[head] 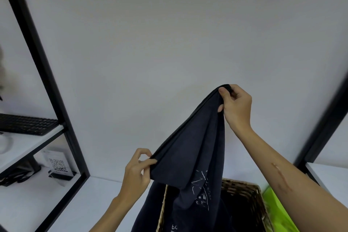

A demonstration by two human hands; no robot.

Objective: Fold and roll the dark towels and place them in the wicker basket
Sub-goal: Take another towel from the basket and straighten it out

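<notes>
- Both hands pinching one dark towel along its top hem: right hand high and far, thumb and fingers clamped on a bunched corner; left hand lower and nearer, pinching the same hem further left.
- Held hem slopes from lower left up to upper right, pulled taut between the two grips. Cloth hangs in vertical folds below it, white line print on the lower part.
- Towel's long axis runs down from the grips; its tail drops toward the near side and out of frame, hanging in front of the wicker basket, partly over its left rim. Can't tell if it touches anything inside.
- Basket sits directly below and slightly right of the grips; interior looks dark, contents unclear.
- Judgement: towel not yet folded. Next move likely needs the hem levelled, then the cloth laid flat. Left hand is nearer the free surface.
- Room: white tabletop open to the left of the basket. Black shelf frame bounds the far left; keyboard on its shelf. Green item just beside the basket's right side, another black post on the right.
</notes>
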